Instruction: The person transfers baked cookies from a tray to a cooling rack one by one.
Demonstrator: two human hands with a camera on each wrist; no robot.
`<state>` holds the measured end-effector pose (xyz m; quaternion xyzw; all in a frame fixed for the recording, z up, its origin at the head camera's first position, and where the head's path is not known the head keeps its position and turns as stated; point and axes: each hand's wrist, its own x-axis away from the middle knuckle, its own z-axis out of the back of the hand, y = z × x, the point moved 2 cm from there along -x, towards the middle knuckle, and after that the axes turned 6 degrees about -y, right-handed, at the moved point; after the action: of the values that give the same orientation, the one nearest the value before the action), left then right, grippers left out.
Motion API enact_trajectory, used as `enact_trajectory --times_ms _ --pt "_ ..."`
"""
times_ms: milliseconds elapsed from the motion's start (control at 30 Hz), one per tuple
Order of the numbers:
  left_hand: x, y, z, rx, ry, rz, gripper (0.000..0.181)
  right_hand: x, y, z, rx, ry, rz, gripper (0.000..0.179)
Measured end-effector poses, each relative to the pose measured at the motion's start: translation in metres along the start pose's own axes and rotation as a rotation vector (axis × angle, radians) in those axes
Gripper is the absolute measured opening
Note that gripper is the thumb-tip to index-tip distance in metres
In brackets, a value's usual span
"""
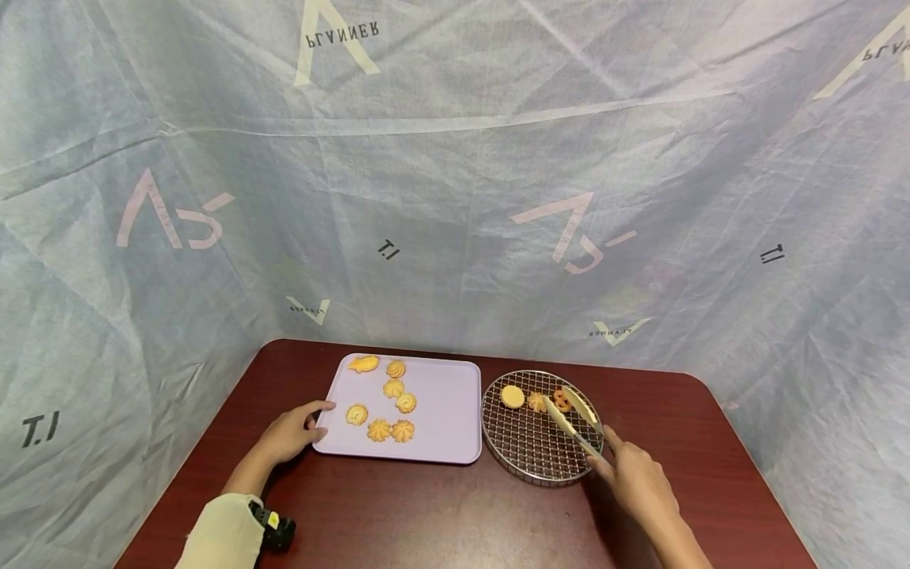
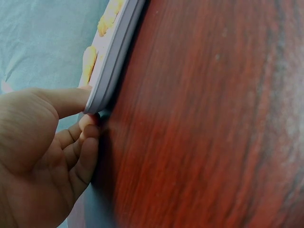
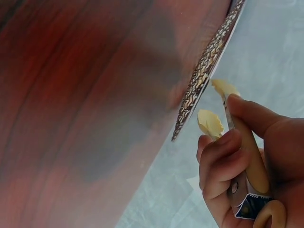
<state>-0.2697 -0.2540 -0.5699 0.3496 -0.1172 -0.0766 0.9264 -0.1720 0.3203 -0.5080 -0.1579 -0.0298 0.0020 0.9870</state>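
Cream-tipped metal tongs (image 1: 562, 420) point forward-left from my nearer right hand (image 1: 642, 480), fingers curled round them, ends parted either side of the brown pretzel-shaped cookie (image 1: 558, 401) on the round wire rack (image 1: 526, 444); touching, I cannot tell. My left hand (image 1: 287, 436) grips the lilac rectangular tray (image 1: 448, 411). Red-brown wood-grain table (image 1: 455, 514) beneath; grey printed cloth (image 1: 455, 304) around.

Golden cookies (image 1: 379, 430) dot a pale lilac tray (image 1: 444, 411) toward the far left corner of a dark red, wood-grained worktop (image 1: 455, 514); cream-tipped tongs (image 1: 559, 416) show over a silver, grid-patterned rack (image 1: 529, 448).
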Motion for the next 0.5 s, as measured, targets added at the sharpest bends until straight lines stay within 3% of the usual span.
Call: enact_trajectory --times_ms 500 --pt "0.000 -0.001 0.000 0.005 0.001 -0.006 0.046 -0.002 -0.016 -0.001 -0.039 0.003 0.024 0.065"
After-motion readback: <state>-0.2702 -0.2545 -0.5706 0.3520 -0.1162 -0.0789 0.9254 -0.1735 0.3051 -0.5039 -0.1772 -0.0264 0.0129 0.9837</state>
